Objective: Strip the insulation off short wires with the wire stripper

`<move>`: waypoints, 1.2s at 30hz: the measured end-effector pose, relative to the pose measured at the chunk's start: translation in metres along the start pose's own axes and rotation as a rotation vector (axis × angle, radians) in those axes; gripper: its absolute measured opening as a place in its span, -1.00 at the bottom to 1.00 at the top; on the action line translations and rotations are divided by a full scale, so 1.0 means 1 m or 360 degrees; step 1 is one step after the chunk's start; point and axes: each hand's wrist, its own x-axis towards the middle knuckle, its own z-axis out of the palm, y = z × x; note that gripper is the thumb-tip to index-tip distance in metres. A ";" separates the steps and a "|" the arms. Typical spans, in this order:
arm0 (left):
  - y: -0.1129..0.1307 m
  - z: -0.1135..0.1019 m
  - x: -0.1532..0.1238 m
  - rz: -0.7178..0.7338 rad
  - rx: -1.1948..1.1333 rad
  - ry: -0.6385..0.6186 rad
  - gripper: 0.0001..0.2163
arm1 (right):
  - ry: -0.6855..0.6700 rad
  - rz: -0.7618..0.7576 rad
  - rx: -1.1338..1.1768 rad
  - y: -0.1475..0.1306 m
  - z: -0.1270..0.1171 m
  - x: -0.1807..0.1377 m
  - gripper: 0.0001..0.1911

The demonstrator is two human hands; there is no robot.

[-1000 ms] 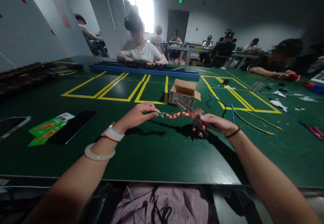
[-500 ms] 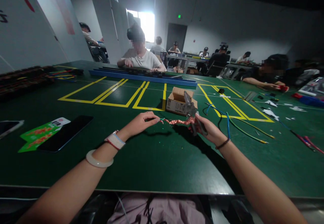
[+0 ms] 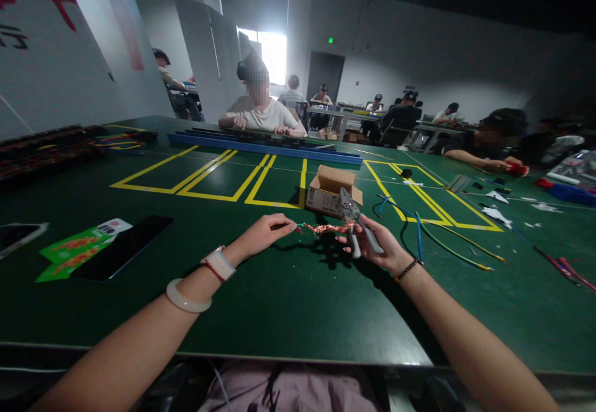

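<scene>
Between my hands stretches a wavy length of bare copper wire (image 3: 323, 229), with a short green end on its left side. My left hand (image 3: 272, 232) pinches that green end between thumb and fingertips. Grey-handled pliers (image 3: 357, 223) are in my right hand (image 3: 379, 241), their jaws pointing up and away from me. The copper's right end meets the pliers and my right fingertips; whether the fingers also grip it I cannot tell. Just beyond the pliers stands an open cardboard box (image 3: 323, 200).
Blue and green-yellow cables (image 3: 433, 232) lie to the right. A black phone (image 3: 123, 250) and a green packet (image 3: 77, 250) lie at left. Yellow tape (image 3: 209, 195) marks the green table. Across it, a person (image 3: 261, 108) sits behind a long blue tray (image 3: 274, 149).
My right hand has turned the pliers, and their handles now show spread apart with the fingers looser around them. My left hand keeps its pinch. The camera view has tilted slightly upward.
</scene>
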 end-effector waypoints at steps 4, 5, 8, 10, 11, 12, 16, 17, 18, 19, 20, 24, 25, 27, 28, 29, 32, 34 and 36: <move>0.001 -0.001 -0.001 -0.0030 -0.0135 -0.0017 -0.72 | -0.0075 -0.0002 0.0017 0.000 -0.003 0.000 -0.63; 0.001 -0.002 -0.001 -0.0046 -0.0156 -0.0021 -0.70 | -0.0077 -0.0010 0.0021 0.001 -0.003 0.000 -0.63; 0.002 -0.002 -0.002 -0.0095 -0.0173 -0.0011 -0.66 | -0.0051 -0.0011 0.0002 0.002 -0.001 -0.001 -0.64; 0.002 -0.002 -0.003 -0.0086 -0.0194 0.0012 -0.66 | -0.0053 0.0008 -0.0027 0.003 0.002 -0.001 -0.64; 0.001 -0.002 -0.003 -0.0072 -0.0207 0.0026 -0.66 | -0.0059 0.0017 -0.0037 0.004 0.003 -0.002 -0.64; 0.001 -0.002 -0.002 -0.0060 -0.0223 0.0038 -0.66 | -0.0065 0.0020 -0.0045 0.004 0.005 -0.002 -0.64; 0.000 -0.001 -0.002 -0.0049 -0.0287 0.0062 -0.65 | -0.0075 0.0037 -0.0072 0.005 0.008 -0.003 -0.66; 0.000 -0.001 -0.002 -0.0057 -0.0298 0.0057 -0.65 | -0.0081 0.0044 -0.0076 0.005 0.009 -0.003 -0.67; 0.001 -0.001 -0.002 -0.0064 -0.0307 0.0052 -0.65 | -0.0093 0.0048 -0.0078 0.005 0.009 -0.003 -0.67; 0.001 -0.001 -0.002 -0.0067 -0.0315 0.0047 -0.65 | -0.0108 0.0047 -0.0080 0.004 0.009 -0.003 -0.67; 0.001 -0.001 -0.003 -0.0067 -0.0322 0.0042 -0.65 | -0.0125 0.0042 -0.0084 0.004 0.009 -0.003 -0.67; 0.002 0.000 -0.003 -0.0005 -0.0320 0.0070 -0.68 | -0.0159 0.0026 -0.0144 0.005 0.011 -0.005 -0.65; 0.002 0.000 -0.003 0.0020 -0.0316 0.0077 -0.69 | -0.0149 0.0021 -0.0182 0.006 0.012 -0.006 -0.64; 0.002 0.000 -0.004 0.0067 -0.0314 0.0084 -0.71 | -0.0089 0.0002 -0.0314 0.007 0.014 -0.007 -0.63; 0.002 0.000 -0.004 0.0084 -0.0316 0.0082 -0.71 | -0.0040 -0.0016 -0.0406 0.008 0.015 -0.007 -0.64; 0.002 0.000 -0.004 0.0096 -0.0318 0.0082 -0.71 | 0.0015 -0.0046 -0.0508 0.008 0.016 -0.007 -0.66; 0.002 0.001 -0.005 0.0117 -0.0332 0.0134 -0.74 | 0.0176 -0.0259 -0.0799 0.006 0.017 -0.008 -0.70; 0.001 0.002 -0.005 0.0133 -0.0338 0.0193 -0.79 | 0.0281 -0.0467 -0.0963 0.004 0.017 -0.008 -0.69; 0.001 0.002 -0.005 0.0150 -0.0315 0.0243 -0.83 | 0.0365 -0.0605 -0.1142 0.002 0.016 -0.009 -0.67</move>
